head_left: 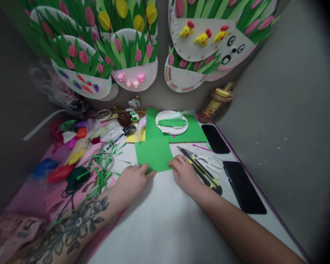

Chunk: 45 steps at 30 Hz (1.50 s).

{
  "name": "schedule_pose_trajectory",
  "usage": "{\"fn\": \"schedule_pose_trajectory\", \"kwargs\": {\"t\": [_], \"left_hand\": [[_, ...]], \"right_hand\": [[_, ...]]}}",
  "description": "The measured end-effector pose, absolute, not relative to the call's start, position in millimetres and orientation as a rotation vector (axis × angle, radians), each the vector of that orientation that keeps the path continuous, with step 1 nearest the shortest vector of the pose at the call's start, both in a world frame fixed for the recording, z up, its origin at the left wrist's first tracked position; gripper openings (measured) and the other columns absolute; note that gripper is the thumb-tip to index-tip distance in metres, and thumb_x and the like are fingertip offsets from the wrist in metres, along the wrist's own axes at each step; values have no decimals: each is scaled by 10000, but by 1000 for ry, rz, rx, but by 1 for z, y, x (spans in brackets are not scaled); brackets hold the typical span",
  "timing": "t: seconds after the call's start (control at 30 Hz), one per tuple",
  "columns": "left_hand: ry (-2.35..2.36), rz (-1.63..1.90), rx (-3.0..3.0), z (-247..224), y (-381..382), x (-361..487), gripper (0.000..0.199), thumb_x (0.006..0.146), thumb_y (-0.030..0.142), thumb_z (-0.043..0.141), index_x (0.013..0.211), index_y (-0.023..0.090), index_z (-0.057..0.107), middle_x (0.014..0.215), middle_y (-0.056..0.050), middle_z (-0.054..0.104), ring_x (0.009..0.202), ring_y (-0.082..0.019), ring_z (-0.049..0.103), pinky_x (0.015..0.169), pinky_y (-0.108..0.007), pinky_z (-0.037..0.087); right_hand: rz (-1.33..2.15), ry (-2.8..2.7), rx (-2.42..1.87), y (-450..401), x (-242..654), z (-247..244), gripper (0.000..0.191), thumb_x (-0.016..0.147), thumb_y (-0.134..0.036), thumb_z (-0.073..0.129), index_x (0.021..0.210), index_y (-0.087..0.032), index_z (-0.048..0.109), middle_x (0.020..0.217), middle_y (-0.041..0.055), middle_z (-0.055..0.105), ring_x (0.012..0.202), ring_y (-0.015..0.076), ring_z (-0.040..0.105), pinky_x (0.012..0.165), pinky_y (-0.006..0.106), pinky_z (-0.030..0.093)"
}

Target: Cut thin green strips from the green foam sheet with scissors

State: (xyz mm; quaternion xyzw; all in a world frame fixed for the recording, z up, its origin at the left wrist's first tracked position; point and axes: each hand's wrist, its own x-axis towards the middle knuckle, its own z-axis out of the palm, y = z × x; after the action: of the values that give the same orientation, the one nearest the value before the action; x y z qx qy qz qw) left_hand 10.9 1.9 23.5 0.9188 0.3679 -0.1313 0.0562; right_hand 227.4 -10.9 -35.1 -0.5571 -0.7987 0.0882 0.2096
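Note:
A green paper square lies on the white table surface. My left hand rests at its lower left corner, thumb and fingers apart and touching the paper. At the lower right corner my right hand has its fingers bent close together on the paper's edge; whether they pinch it cannot be made out clearly. Just right of that hand lie a yellow and black cutter and white-handled scissors. Beyond the square, larger green sheets hold a white paper plate with green strips on it.
Green paper scraps, dark green yarn and colourful bagged clay crowd the left. Two black phones lie at the right edge, near a yellow cup. Decorated plate baskets hang on the back wall.

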Motion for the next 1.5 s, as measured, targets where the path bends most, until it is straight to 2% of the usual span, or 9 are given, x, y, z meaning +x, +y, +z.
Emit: {"fn": "schedule_pose_trajectory", "kwargs": {"t": [0.17, 0.27, 0.43, 0.63, 0.73, 0.9, 1.13, 1.33, 1.5], "left_hand": [[1104, -416, 2837, 17, 0, 12, 417, 889, 133, 392, 1279, 242, 492, 921, -83, 576, 776, -210, 591, 639, -309, 430], [1097, -443, 2849, 17, 0, 13, 415, 883, 130, 406, 1277, 229, 494, 927, -91, 579, 797, -218, 597, 632, -311, 433], [1116, -531, 2776, 27, -1, 15, 369, 889, 131, 385, 1218, 194, 540, 930, -100, 601, 782, -217, 608, 628, -317, 434], [1200, -557, 2713, 33, -3, 11, 308, 864, 97, 378, 1032, 145, 631, 899, -125, 622, 823, -257, 616, 632, -343, 440], [1256, -546, 2641, 34, -5, 10, 327, 859, 80, 344, 917, 109, 664, 869, -150, 634, 792, -253, 619, 634, -352, 440], [1302, -552, 2579, 37, -8, 11, 262, 778, 33, 411, 801, 83, 667, 795, -160, 639, 733, -227, 621, 641, -334, 443], [1288, -631, 2578, 40, -9, 11, 318, 763, -6, 380, 829, 82, 678, 830, -166, 649, 765, -246, 632, 636, -340, 449], [1301, -570, 2598, 39, -9, 14, 268, 793, 50, 410, 775, 87, 676, 779, -155, 622, 735, -219, 608, 644, -327, 452], [1279, -693, 2605, 42, -14, 22, 344, 792, -4, 360, 876, 74, 685, 868, -176, 628, 816, -262, 617, 632, -351, 473]], "right_hand": [[182, -2514, -1371, -23, 216, -28, 417, 822, -69, 464, 1175, -231, 617, 949, 91, 557, 931, 222, 424, 845, 355, 334], [145, -2603, -1408, -26, 212, -26, 440, 838, -93, 471, 1238, -239, 580, 992, 106, 567, 951, 231, 425, 850, 369, 311], [114, -2707, -1624, -27, 210, -13, 431, 845, -119, 461, 1251, -212, 572, 952, 134, 619, 929, 250, 488, 777, 360, 323], [174, -2805, -1909, -29, 214, 0, 492, 829, -123, 436, 1311, -178, 515, 769, 128, 679, 736, 232, 613, 622, 308, 371], [172, -2800, -2029, -29, 218, 3, 515, 815, -127, 453, 1327, -164, 493, 738, 135, 678, 713, 234, 640, 599, 295, 394], [220, -2794, -2132, -27, 222, 9, 548, 792, -109, 464, 1339, -130, 478, 743, 150, 688, 702, 253, 660, 580, 306, 422], [234, -2803, -2201, -25, 223, 14, 548, 786, -80, 465, 1334, -86, 477, 729, 164, 691, 706, 262, 673, 574, 309, 426], [109, -2823, -2093, -29, 222, 5, 513, 791, -49, 432, 1299, -5, 493, 715, 178, 680, 718, 244, 658, 582, 313, 420], [76, -2797, -2098, -33, 215, 1, 473, 808, -28, 422, 1269, 16, 516, 726, 198, 678, 712, 235, 650, 604, 319, 413]]}}
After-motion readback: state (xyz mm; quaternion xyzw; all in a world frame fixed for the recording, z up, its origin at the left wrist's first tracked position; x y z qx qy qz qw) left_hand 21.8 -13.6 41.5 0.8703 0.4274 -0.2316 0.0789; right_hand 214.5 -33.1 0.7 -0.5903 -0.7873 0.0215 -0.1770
